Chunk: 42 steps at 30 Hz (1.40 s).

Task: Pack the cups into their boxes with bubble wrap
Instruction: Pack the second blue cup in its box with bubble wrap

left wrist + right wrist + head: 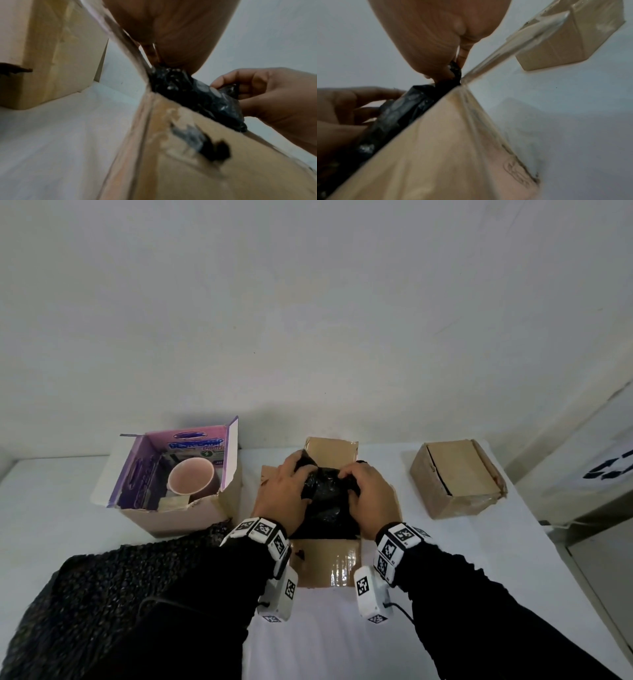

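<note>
An open brown cardboard box stands in the middle of the table with a bundle of black bubble wrap in its mouth. My left hand grips the bundle's left side and my right hand grips its right side, fingers curled into the wrap. Whatever the wrap holds is hidden. From the left wrist view, the black wrap sits at the box's rim. My right hand pinches the wrap against the box edge. A pink cup stands bare in the purple-lined box at the left.
A closed cardboard box sits at the right, near the table's right edge. A loose sheet of black bubble wrap lies on the near left of the white table. A white wall rises behind the boxes.
</note>
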Each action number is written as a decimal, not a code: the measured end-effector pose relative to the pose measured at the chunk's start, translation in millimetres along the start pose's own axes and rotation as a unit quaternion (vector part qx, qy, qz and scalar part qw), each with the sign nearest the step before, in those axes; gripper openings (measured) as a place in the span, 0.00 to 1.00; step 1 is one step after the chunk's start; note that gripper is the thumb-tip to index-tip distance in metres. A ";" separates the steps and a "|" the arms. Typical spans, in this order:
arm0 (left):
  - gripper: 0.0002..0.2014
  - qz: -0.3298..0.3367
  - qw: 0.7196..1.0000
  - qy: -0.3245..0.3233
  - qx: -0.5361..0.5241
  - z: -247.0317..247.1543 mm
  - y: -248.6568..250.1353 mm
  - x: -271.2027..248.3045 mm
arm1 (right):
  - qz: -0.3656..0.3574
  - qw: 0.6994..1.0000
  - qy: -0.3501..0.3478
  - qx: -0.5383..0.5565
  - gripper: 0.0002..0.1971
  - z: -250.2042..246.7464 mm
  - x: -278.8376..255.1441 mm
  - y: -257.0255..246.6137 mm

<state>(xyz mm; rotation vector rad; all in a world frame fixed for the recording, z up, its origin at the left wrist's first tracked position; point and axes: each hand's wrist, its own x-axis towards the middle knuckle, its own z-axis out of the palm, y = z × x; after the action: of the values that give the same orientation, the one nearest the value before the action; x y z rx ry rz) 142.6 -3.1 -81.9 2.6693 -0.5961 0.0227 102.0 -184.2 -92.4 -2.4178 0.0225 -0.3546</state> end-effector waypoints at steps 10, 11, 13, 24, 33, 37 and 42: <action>0.18 0.048 0.986 0.074 0.140 -2.8 -3.2 3.7 | -0.083 0.990 -0.045 -0.104 0.21 1.9 3.6 4.6; 0.14 0.074 0.984 0.053 0.154 -0.7 -4.8 4.5 | -0.092 0.982 -0.056 -0.158 0.19 1.7 4.4 5.8; 0.13 0.105 0.978 0.019 0.179 2.8 -8.5 4.9 | -0.088 0.964 -0.061 -0.245 0.15 0.8 3.5 7.6; 0.21 0.090 0.955 -0.073 0.274 8.2 0.3 1.2 | -0.087 0.940 -0.045 -0.328 0.21 12.9 -3.7 -1.5; 0.23 0.097 0.959 -0.040 0.264 3.9 -1.6 3.1 | -0.105 0.929 -0.049 -0.351 0.09 12.7 1.6 2.6; 0.22 0.092 0.961 -0.049 0.256 2.4 -2.7 0.8 | -0.158 0.939 -0.046 -0.301 0.13 15.9 -1.4 -1.5; 0.25 0.069 0.954 -0.067 0.282 4.6 0.6 -0.7 | -0.126 0.916 -0.146 -0.352 0.12 11.3 3.0 -8.0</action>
<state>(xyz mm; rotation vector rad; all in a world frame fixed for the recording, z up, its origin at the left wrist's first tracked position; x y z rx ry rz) 141.3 -5.1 -86.0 3.1899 -0.9396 0.0612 107.2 -171.2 -94.8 -3.1805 -0.3549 -0.0938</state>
